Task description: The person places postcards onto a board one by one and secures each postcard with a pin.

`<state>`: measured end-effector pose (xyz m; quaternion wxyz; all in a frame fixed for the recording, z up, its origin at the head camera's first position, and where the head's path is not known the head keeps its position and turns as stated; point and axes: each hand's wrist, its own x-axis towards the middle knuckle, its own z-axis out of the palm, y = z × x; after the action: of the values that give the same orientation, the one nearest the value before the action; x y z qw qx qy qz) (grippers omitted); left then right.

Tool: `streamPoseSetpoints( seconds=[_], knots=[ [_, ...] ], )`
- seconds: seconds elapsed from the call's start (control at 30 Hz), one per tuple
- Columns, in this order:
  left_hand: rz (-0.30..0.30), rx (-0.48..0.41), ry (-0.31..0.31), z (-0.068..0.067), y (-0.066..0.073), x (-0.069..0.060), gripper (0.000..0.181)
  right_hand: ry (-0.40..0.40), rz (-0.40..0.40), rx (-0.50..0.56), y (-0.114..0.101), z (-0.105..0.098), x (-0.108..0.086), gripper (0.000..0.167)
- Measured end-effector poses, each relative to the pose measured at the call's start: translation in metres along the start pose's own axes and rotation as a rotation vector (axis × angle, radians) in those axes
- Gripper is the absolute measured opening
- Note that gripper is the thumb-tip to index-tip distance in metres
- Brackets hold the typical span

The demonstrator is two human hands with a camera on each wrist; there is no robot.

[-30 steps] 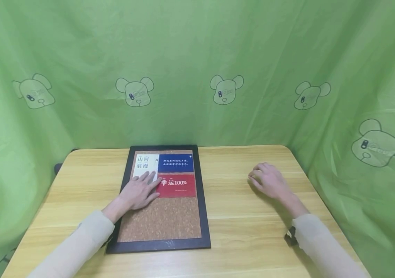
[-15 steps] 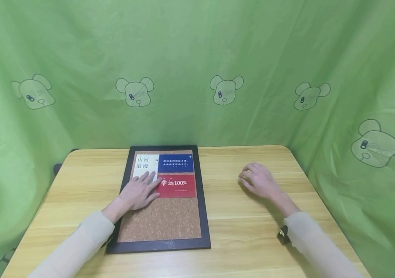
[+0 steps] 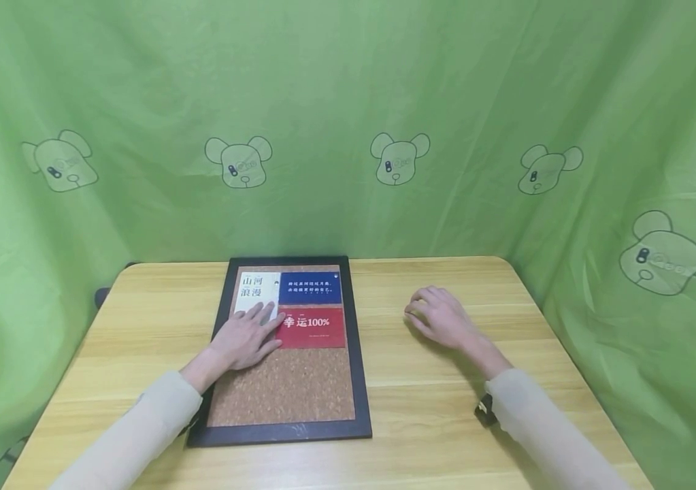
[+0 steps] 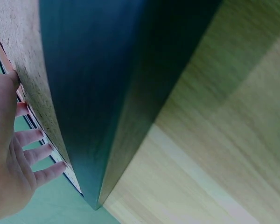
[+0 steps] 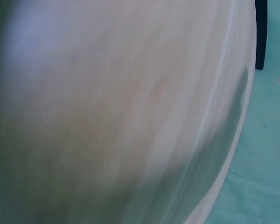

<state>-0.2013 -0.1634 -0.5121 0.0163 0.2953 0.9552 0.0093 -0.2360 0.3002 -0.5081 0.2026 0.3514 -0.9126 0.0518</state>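
Note:
Lying flat on the board, my left hand (image 3: 246, 339) has its fingers spread over the lower part of a white card (image 3: 257, 289) and the left edge of a red card (image 3: 317, 328). A blue card (image 3: 311, 288) lies above the red one. All three cards lie on a cork board with a black frame (image 3: 280, 433). In the left wrist view the fingers (image 4: 35, 154) are extended along the board's surface. My right hand (image 3: 442, 318) is over the table to the right of the board, fingers bent. Whether something small sits between its fingertips is hidden.
The board rests on a light wooden table (image 3: 409, 401), its far edge near the table's back edge. A green curtain (image 3: 323, 218) printed with bear heads hangs behind and on both sides. A small dark spot shows on the blue card's upper right corner.
My right hand has moved steadily left across the table, closer to the board, its fingers still bent. My left hand and the cards have stayed where they were.

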Motion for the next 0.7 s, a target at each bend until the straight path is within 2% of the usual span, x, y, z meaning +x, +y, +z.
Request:
streamPoseSetpoints(
  seconds=[0.3, 0.7],
  knots=[
    [-0.001, 0.006, 0.004, 0.0, -0.001, 0.002, 0.064, 0.05, -0.028, 0.023, -0.009, 0.004, 0.017, 0.009],
    [-0.011, 0.002, -0.016, 0.0, 0.001, 0.001, 0.065, 0.026, -0.052, 0.044, -0.026, 0.009, 0.036, 0.011]
  ],
)
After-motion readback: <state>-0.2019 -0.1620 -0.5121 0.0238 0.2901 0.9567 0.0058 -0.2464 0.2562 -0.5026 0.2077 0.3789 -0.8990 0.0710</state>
